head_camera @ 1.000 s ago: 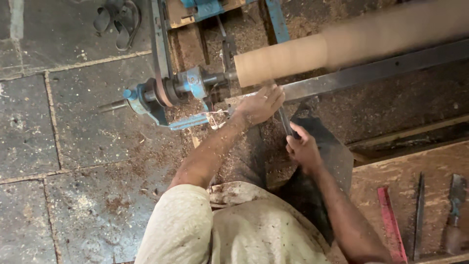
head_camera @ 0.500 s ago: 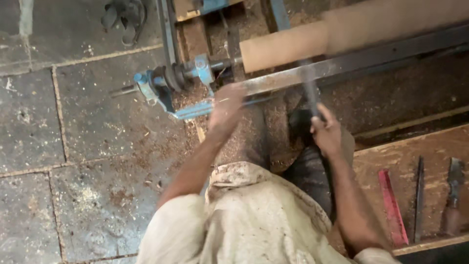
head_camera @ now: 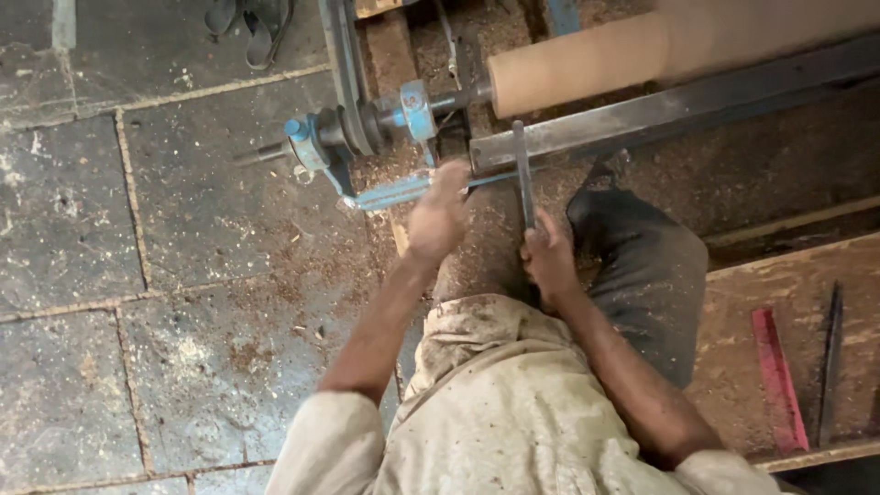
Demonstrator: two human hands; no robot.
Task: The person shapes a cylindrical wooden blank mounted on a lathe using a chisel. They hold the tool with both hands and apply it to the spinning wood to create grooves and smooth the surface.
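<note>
A long round wooden piece (head_camera: 587, 62) sits in a floor lathe with a blue headstock (head_camera: 367, 133). A dark metal tool rest bar (head_camera: 678, 105) runs in front of the wood. My right hand (head_camera: 548, 258) grips the handle end of a long metal chisel (head_camera: 522, 170), whose blade lies across the bar, pointing at the wood's left end. My left hand (head_camera: 440, 213) hovers just below the blue frame, left of the chisel, fingers blurred and holding nothing I can see.
Stone floor slabs (head_camera: 165, 275) strewn with sawdust lie to the left. A wooden board (head_camera: 779, 302) at right carries a red tool (head_camera: 777, 376) and a dark metal tool (head_camera: 830, 357). Sandals (head_camera: 247, 23) lie at the top. My dark trouser leg (head_camera: 642, 266) is folded beside the lathe.
My right hand has brought the chisel left and set it upright across the bar near the wood's end. My left hand dropped off the bar toward the blue frame.
</note>
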